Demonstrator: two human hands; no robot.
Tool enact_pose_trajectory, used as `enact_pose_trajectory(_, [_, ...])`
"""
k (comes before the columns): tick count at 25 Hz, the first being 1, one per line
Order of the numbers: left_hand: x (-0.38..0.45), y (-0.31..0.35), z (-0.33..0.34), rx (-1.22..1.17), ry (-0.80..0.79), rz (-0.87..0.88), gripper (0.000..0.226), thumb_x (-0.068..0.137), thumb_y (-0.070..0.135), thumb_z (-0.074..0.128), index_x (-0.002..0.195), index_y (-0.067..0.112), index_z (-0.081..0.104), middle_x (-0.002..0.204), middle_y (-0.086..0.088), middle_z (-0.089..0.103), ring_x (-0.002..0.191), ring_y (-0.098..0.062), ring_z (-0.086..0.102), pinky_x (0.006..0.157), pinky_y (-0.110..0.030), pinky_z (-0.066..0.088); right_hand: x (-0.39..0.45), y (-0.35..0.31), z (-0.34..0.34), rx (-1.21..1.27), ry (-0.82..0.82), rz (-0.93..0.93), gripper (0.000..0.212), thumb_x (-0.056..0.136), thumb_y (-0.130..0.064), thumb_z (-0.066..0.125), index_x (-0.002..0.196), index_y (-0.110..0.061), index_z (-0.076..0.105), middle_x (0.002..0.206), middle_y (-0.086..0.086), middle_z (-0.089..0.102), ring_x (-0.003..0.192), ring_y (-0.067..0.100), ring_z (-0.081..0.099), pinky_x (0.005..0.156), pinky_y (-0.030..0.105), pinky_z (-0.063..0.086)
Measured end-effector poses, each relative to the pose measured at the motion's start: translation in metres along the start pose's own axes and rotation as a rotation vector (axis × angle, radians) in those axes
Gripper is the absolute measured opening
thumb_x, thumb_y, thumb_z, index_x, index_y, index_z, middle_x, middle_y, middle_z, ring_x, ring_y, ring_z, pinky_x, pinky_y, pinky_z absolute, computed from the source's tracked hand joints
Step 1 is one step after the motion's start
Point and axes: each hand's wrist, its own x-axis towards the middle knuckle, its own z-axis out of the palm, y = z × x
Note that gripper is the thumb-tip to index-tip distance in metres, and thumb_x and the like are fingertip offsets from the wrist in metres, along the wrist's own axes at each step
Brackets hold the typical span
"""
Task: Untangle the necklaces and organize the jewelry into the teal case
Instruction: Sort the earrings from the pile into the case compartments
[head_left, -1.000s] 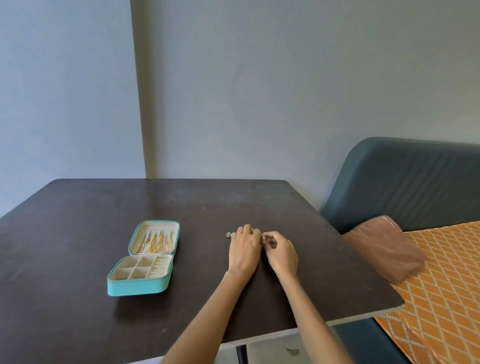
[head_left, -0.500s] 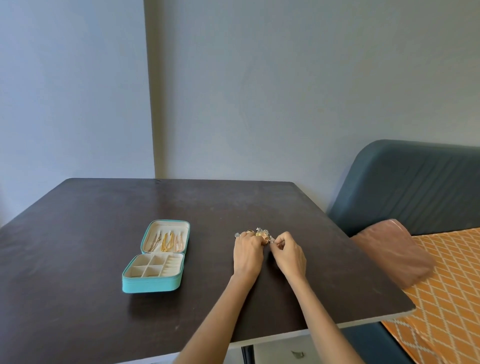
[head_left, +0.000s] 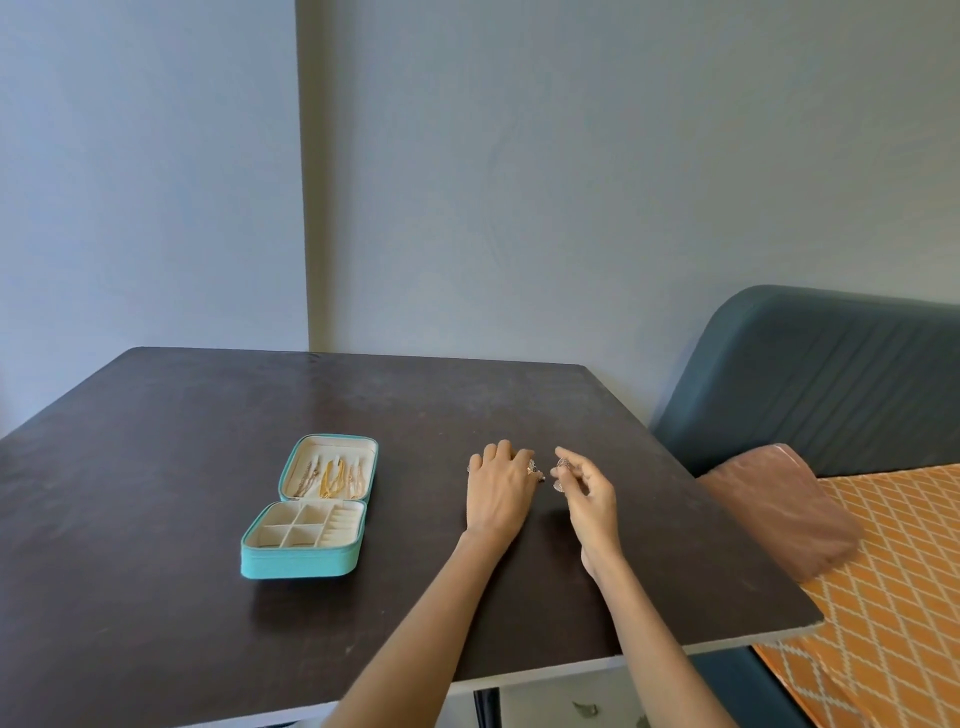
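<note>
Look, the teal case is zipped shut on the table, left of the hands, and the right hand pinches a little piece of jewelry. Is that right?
Not quite. The head view shows the teal case lying open, chains hanging in its lid. The rest holds: it sits on the table, left of the hands, and the right hand pinches a small piece of jewelry.

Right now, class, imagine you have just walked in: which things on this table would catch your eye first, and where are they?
The open teal zip-up jewelry case stands out on the dark wooden table, left of centre, with gold and silver chains hanging in its raised lid. To its right, the left hand rests on a small jewelry tangle, while the right hand pinches a silvery piece beside it.
</note>
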Motion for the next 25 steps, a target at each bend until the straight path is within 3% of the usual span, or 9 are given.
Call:
enact_pose_trajectory(2, [0.001, 0.003, -0.003, 0.151, 0.014, 0.072, 0.012, 0.082, 0.034, 0.064, 0.083, 0.023, 0.068, 0.081, 0.003, 0.064, 0.076, -0.018, 0.059, 0.071, -0.029, 0.044, 0.001, 0.000, 0.000, 0.021, 0.014, 0.000, 0.019, 0.095, -0.010, 0.053, 0.109, -0.015, 0.066, 0.091, 0.001, 0.069, 0.075, -0.003, 0.062, 0.072, 0.012, 0.049])
enact_pose_trajectory(5, [-0.001, 0.007, -0.001, 0.194, -0.055, 0.134, 0.022, 0.060, 0.030, 0.081, 0.055, 0.027, 0.059, 0.051, 0.010, 0.056, 0.048, -0.011, 0.053, 0.057, -0.021, 0.041, 0.003, 0.001, -0.001, 0.081, 0.047, 0.010, 0.016, 0.095, -0.009, 0.052, 0.100, -0.018, 0.065, 0.088, 0.001, 0.070, 0.078, 0.003, 0.062, 0.070, 0.015, 0.048])
enact_pose_trajectory(7, [-0.002, 0.007, -0.001, 0.165, -0.045, 0.166, 0.026, 0.055, 0.023, 0.081, 0.056, 0.027, 0.056, 0.045, 0.009, 0.051, 0.044, -0.012, 0.049, 0.055, -0.021, 0.039, 0.004, 0.001, 0.000, 0.115, 0.065, 0.028, 0.016, 0.096, -0.008, 0.049, 0.098, -0.015, 0.063, 0.087, 0.003, 0.070, 0.082, 0.008, 0.063, 0.071, 0.016, 0.048])
enact_pose_trajectory(10, [-0.003, 0.009, -0.004, 0.099, -0.007, 0.162, 0.021, 0.066, 0.011, 0.071, 0.068, 0.019, 0.051, 0.047, 0.006, 0.052, 0.045, -0.018, 0.048, 0.056, -0.025, 0.037, 0.003, 0.000, 0.001, 0.127, 0.046, 0.067, 0.017, 0.098, -0.008, 0.044, 0.097, -0.014, 0.060, 0.089, 0.006, 0.071, 0.083, 0.011, 0.067, 0.071, 0.018, 0.047])
enact_pose_trajectory(13, [-0.001, 0.002, 0.000, -0.146, 0.013, 0.085, 0.012, 0.082, 0.002, 0.048, 0.091, 0.010, 0.049, 0.066, -0.003, 0.062, 0.061, -0.026, 0.053, 0.067, -0.032, 0.034, 0.002, -0.002, 0.001, 0.145, -0.003, 0.077, 0.017, 0.098, -0.008, 0.043, 0.096, -0.014, 0.059, 0.091, 0.005, 0.073, 0.076, 0.008, 0.069, 0.069, 0.023, 0.050])
enact_pose_trajectory(15, [0.000, -0.005, 0.001, -0.349, -0.001, -0.031, 0.022, 0.087, 0.003, 0.041, 0.104, 0.013, 0.051, 0.074, 0.000, 0.065, 0.067, -0.024, 0.055, 0.073, -0.031, 0.036, 0.002, -0.003, 0.001, 0.181, -0.033, 0.074, 0.017, 0.098, -0.007, 0.043, 0.097, -0.012, 0.059, 0.092, 0.004, 0.073, 0.079, 0.008, 0.070, 0.067, 0.021, 0.052])
enact_pose_trajectory(19, [0.002, -0.013, 0.003, -0.728, -0.057, -0.261, 0.022, 0.084, 0.009, 0.047, 0.088, 0.022, 0.064, 0.062, 0.011, 0.059, 0.062, -0.010, 0.056, 0.068, -0.029, 0.046, 0.002, -0.002, -0.001, 0.218, -0.105, 0.083, 0.017, 0.097, -0.004, 0.044, 0.096, -0.010, 0.060, 0.085, 0.005, 0.073, 0.080, 0.017, 0.071, 0.066, 0.021, 0.054])
enact_pose_trajectory(22, [0.002, -0.014, 0.004, -0.786, -0.110, -0.227, 0.017, 0.083, 0.008, 0.048, 0.083, 0.017, 0.062, 0.064, 0.007, 0.059, 0.062, -0.015, 0.056, 0.072, -0.037, 0.050, 0.002, -0.001, 0.000, 0.157, -0.159, 0.085, 0.017, 0.097, -0.005, 0.044, 0.096, -0.011, 0.060, 0.085, 0.009, 0.073, 0.080, 0.017, 0.071, 0.066, 0.022, 0.054])
enact_pose_trajectory(25, [0.003, -0.016, 0.006, -0.785, -0.137, -0.163, 0.023, 0.083, 0.000, 0.046, 0.087, 0.014, 0.064, 0.065, 0.007, 0.058, 0.061, -0.013, 0.052, 0.066, -0.033, 0.047, 0.003, 0.000, 0.001, 0.141, -0.151, 0.077, 0.016, 0.097, -0.005, 0.045, 0.097, -0.011, 0.060, 0.091, 0.010, 0.072, 0.087, 0.017, 0.069, 0.073, 0.025, 0.055])
